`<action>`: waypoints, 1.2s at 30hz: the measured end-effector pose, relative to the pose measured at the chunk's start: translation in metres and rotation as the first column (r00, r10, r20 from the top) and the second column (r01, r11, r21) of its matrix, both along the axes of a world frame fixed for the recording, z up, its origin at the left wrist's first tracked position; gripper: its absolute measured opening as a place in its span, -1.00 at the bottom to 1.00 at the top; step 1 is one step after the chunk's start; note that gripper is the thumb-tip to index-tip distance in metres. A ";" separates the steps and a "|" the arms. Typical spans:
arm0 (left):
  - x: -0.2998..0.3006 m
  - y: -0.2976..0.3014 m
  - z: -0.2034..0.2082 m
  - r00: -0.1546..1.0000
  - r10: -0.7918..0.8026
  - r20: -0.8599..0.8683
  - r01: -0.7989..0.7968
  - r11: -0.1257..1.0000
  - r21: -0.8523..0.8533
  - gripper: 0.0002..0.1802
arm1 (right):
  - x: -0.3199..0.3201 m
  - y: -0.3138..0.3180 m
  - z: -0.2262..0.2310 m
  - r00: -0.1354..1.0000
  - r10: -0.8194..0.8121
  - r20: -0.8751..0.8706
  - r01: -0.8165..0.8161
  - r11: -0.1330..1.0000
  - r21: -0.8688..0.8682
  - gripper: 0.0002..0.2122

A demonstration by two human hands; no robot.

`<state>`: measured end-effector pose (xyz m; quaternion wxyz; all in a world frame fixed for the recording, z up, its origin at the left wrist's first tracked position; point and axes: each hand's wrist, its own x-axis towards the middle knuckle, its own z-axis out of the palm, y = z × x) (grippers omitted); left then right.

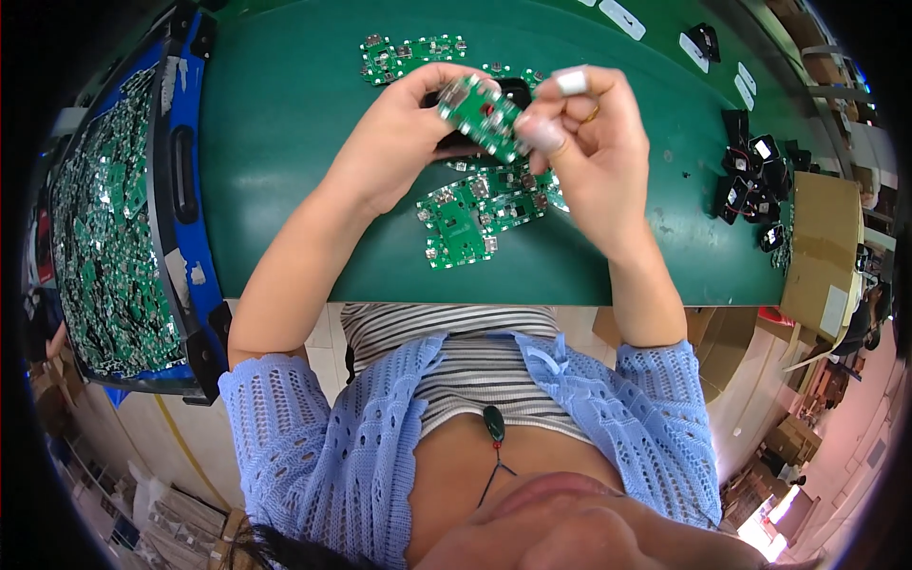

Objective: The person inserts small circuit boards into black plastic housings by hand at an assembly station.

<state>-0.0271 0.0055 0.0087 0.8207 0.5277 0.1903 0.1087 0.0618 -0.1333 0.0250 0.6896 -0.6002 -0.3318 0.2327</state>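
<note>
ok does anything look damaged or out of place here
Yes: the blue-and-black bin looks worn, with ragged pale patches on its right side, like torn tape. On the green table, loose circuit boards lie askew and overlapping, perhaps normally so. No spill shows.

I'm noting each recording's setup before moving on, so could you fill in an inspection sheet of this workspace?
Surface: green tabletop, with small dark specks toward the right.
Job's things: one circuit board held over a black casing; loose boards lie nearer the person and farther away.
Clutter: black parts bunched at right; flat white pieces toward the far side.
Hands: left hand holds the casing; right hand, motion-blurred, appears to pinch the board's end.
Cables: nothing clearly seen.
Surroundings: blue-and-black crate of boards at left; cardboard box at right.
</note>
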 end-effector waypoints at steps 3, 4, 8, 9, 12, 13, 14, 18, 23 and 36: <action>0.000 0.011 -0.006 0.983 -0.184 -0.012 0.174 0.947 -0.270 -0.72 | -0.007 -0.003 0.000 0.827 0.054 0.559 0.030 0.990 -0.139 -0.78; -0.001 0.013 -0.008 0.984 -0.180 -0.010 0.171 0.948 -0.267 -0.72 | -0.009 -0.003 0.001 0.825 0.055 0.562 0.026 0.990 -0.136 -0.78; -0.005 0.017 -0.009 0.964 -0.260 0.061 0.267 0.925 -0.271 -0.70 | -0.012 -0.002 0.000 0.719 0.034 0.694 0.069 0.990 -0.120 -0.76; -0.004 0.012 -0.004 0.986 -0.159 0.041 0.164 0.949 -0.269 -0.70 | -0.008 -0.003 0.000 0.536 0.054 0.843 0.093 0.988 -0.123 -0.75; -0.003 -0.008 0.008 0.997 0.046 0.064 -0.029 0.971 -0.238 -0.72 | -0.006 0.001 -0.003 0.230 0.006 0.973 0.143 0.989 -0.040 -0.71; -0.003 -0.011 0.006 0.993 0.095 0.065 -0.078 0.972 -0.224 -0.72 | -0.004 0.003 -0.003 0.210 -0.054 0.976 0.142 0.990 0.024 -0.70; -0.004 -0.013 0.004 0.988 0.143 0.066 -0.126 0.970 -0.210 -0.71 | -0.002 0.005 -0.004 0.189 -0.114 0.975 0.140 0.986 0.088 -0.69; -0.006 -0.022 0.003 0.984 0.157 0.082 -0.140 0.973 -0.186 -0.70 | 0.011 0.014 -0.017 0.118 -0.254 0.960 0.077 0.966 0.247 -0.79; -0.007 -0.029 0.007 0.967 0.176 0.182 -0.154 0.979 -0.131 -0.67 | 0.017 0.020 -0.018 0.173 -0.355 0.919 0.178 0.929 0.326 -0.79; -0.008 -0.033 0.000 0.938 0.090 0.335 -0.148 0.977 0.151 -0.63 | 0.016 0.018 -0.009 0.162 -0.267 0.950 0.200 0.951 0.234 -0.80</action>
